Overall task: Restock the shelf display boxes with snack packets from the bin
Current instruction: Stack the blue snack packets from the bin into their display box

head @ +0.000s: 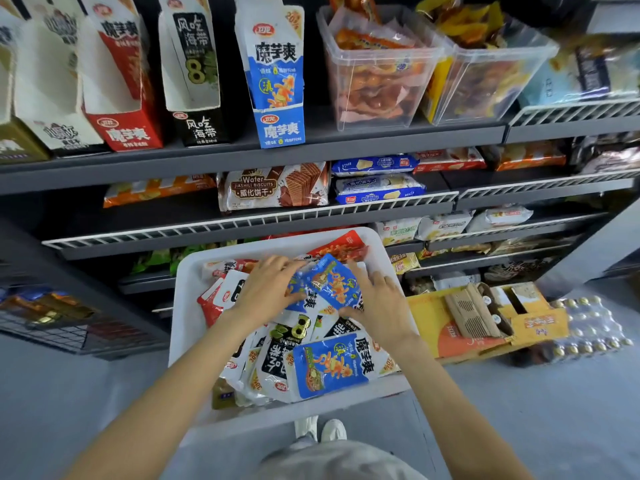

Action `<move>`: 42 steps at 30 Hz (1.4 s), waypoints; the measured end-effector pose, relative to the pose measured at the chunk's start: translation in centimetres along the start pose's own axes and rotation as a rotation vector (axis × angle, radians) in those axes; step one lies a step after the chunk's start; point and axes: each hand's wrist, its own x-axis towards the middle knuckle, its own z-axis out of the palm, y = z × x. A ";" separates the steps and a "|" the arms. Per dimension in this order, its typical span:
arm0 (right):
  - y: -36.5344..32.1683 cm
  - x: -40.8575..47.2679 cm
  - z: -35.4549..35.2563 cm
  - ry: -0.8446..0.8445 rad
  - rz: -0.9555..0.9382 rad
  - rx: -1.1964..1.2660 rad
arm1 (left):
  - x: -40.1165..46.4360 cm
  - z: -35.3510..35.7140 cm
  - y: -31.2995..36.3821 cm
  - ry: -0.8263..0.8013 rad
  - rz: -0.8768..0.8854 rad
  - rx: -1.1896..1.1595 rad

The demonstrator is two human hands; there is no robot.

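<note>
A white bin (381, 249) below me holds several snack packets in blue, black-and-white and red. Both hands are inside it. My left hand (266, 289) and my right hand (377, 297) together hold a small bunch of blue packets (332, 282) between them, fingers curled around its edges. Another blue packet (332, 368) lies loose at the bin's near side. On the top shelf stand the display boxes: a blue one (277, 84), a black one (194, 81), a red one (121, 98) and a pale one (52, 98) further left.
Two clear plastic tubs (381, 74) of orange snacks stand right of the blue box. Lower shelves with white wire rails (242, 221) hold biscuit packs. A yellow carton (485, 317) and wrapped bottles (585, 323) sit on the floor at right. A black wire basket (52, 317) is at left.
</note>
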 end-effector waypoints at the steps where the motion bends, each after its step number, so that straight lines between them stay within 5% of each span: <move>1: 0.1 0.3 -0.2 0.004 0.026 0.057 | -0.3 0.0 -0.2 0.021 -0.034 -0.008; 7: 1.0 0.9 -1.0 0.037 0.055 0.202 | -2.0 -0.4 -0.1 0.061 -0.125 -0.049; 15: 2.3 0.2 -0.4 0.346 -0.001 0.257 | -3.4 -0.4 0.4 0.078 -0.238 -0.152; 19: 3.9 0.1 -1.7 0.137 -0.065 0.653 | -3.4 -0.4 0.3 0.064 -0.330 -0.344; 21: 4.7 -0.3 -2.2 -0.041 -0.164 0.621 | -3.3 -0.4 0.2 0.086 -0.350 -0.397; 28: 5.2 -0.8 -2.5 0.317 -0.109 0.459 | -4.6 -0.3 -1.4 0.168 -0.424 -0.360; 35: 3.3 -1.1 -2.7 -0.147 -0.213 0.546 | -5.7 -1.7 -1.1 0.352 -0.461 -0.837; 42: -0.7 2.8 -9.5 0.012 -0.463 0.401 | -4.5 -7.2 0.5 0.531 -0.198 -0.999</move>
